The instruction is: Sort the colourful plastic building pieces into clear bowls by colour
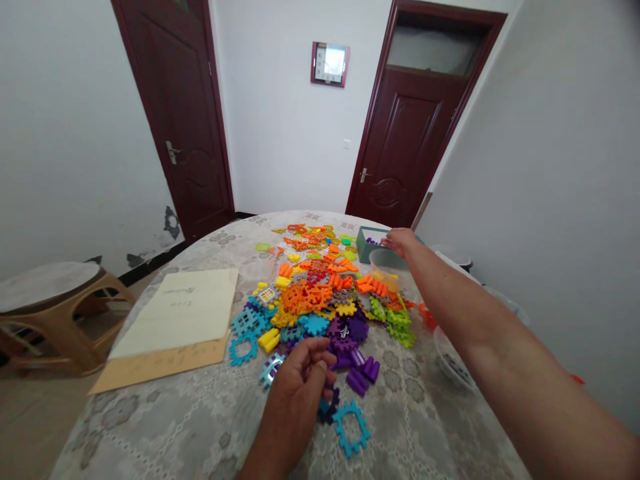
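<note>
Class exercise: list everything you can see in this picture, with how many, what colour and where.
Round table: one, grey-white lace-patterned cloth, foreground.
Plastic building pieces: many, mixed colours, heaped mid-table.
Box: one, teal, far edge of table.
Plastic tub: one, clear, beside the box.
Bowl: one, white, right table edge.
Paper sheet: one, cream, on an envelope.
Envelope: one, tan, left table edge.
Stool: one, tan, floor at left.
Doors: two, dark red, far walls.
Left hand: one, beside the pieces, near the table's near edge.
Right hand: one, reaching at the box.
</note>
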A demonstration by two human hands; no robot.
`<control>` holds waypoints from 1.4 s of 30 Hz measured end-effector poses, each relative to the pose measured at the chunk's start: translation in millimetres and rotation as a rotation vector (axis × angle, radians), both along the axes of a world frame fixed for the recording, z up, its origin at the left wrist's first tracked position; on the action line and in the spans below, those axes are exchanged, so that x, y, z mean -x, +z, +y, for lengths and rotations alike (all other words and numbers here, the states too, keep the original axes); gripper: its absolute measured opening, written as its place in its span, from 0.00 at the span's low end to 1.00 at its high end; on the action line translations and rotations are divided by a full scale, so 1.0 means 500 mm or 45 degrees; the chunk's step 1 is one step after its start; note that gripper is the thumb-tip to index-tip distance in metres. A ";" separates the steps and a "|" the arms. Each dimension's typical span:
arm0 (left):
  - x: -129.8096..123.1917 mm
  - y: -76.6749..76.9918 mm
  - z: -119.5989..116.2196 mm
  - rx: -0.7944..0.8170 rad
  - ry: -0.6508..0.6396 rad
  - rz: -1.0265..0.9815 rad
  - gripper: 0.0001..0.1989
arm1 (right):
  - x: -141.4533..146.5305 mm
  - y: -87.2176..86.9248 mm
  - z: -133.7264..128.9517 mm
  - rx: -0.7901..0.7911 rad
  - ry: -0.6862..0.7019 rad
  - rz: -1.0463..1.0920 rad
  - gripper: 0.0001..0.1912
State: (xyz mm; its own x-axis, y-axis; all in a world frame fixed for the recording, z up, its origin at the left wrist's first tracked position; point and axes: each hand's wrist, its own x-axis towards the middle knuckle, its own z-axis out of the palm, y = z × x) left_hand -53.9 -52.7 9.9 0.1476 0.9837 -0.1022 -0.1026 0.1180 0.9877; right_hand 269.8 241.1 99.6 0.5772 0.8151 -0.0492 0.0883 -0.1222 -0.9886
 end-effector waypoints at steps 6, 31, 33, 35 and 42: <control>0.001 -0.002 0.003 -0.029 0.005 0.029 0.16 | 0.041 -0.002 -0.090 -0.163 0.026 -0.027 0.06; -0.017 -0.026 -0.008 -0.922 -0.074 0.938 0.11 | 0.142 -0.211 -0.578 0.096 1.059 -1.222 0.10; -0.018 -0.030 -0.008 -0.953 -0.099 0.969 0.11 | 0.139 -0.212 -0.577 0.107 1.005 -1.172 0.06; -0.018 -0.032 -0.009 -0.969 -0.106 0.977 0.11 | 0.140 -0.212 -0.576 0.093 0.940 -1.099 0.05; -0.016 -0.024 -0.009 -0.947 -0.113 0.996 0.11 | 0.196 -0.223 -0.577 -0.307 0.665 -1.001 0.11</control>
State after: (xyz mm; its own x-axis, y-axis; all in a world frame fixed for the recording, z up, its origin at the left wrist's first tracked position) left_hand -46.1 -57.4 -2.1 0.3742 0.8273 0.4188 0.5669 -0.5616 0.6027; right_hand 171.8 -47.3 -11.8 -0.0632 0.9153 0.3978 0.7193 0.3181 -0.6176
